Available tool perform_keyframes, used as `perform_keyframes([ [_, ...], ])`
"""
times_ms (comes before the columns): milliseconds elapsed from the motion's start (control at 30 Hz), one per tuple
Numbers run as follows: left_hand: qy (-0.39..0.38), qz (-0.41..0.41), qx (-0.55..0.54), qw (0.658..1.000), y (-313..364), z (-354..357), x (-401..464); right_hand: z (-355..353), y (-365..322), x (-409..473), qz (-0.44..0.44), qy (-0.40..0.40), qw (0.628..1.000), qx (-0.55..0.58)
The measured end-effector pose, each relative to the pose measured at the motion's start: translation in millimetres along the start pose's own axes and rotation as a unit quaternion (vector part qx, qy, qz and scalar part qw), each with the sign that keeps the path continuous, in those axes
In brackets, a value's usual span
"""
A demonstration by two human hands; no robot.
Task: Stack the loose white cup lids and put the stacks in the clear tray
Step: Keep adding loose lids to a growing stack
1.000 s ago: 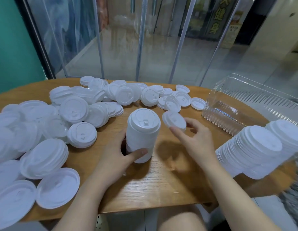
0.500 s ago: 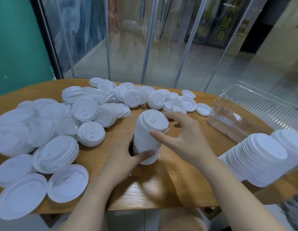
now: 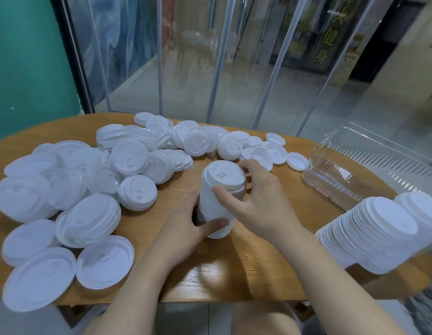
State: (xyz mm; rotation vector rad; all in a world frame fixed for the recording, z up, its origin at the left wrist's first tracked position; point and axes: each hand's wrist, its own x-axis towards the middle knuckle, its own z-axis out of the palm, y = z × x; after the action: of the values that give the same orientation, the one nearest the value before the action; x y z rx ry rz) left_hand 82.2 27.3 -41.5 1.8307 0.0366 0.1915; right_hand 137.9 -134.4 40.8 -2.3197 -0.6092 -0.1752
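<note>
An upright stack of white lids (image 3: 217,201) stands mid-table. My left hand (image 3: 186,228) grips its base, thumb across the front. My right hand (image 3: 258,201) curls round the top lid (image 3: 223,176), thumb in front and fingers behind. Many loose white lids (image 3: 89,189) lie scattered over the table's left and back. The clear tray (image 3: 350,170) sits at the right. Two long lid stacks (image 3: 379,233) lie on their sides at the right front, near the tray.
The round wooden table (image 3: 222,269) ends close to my body at the front. Glass panels and metal posts stand behind the table, with a teal wall at left. Loose lids reach the left front edge (image 3: 38,279).
My right hand carried a single lid from the table to the top of the stack and now holds it there. The left hand kept its grip on the stack.
</note>
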Motion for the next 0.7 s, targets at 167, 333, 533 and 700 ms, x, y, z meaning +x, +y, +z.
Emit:
perform_keyframes([
  [167, 0.006, -0.012, 0.006, 1.000, -3.8, 0.2, 0.6, -1.6, 1.8, -2.6, 0.005, -0.020, 0.999, 0.037],
  [333, 0.010, -0.023, 0.019, 1.000, -8.9, -2.5, -1.0, -4.0, 8.1, -16.7, 0.022, -0.043, 0.994, 0.094],
  [533, 0.023, -0.052, 0.072, 0.996, -10.1, -15.0, -12.2, 10.1, 38.4, -39.6, 0.098, -0.052, 0.982, 0.151],
  [700, 0.008, -0.037, 0.090, 0.995, -10.1, -12.9, -15.6, 22.6, 42.7, -55.2, 0.115, -0.065, 0.972, 0.196],
])
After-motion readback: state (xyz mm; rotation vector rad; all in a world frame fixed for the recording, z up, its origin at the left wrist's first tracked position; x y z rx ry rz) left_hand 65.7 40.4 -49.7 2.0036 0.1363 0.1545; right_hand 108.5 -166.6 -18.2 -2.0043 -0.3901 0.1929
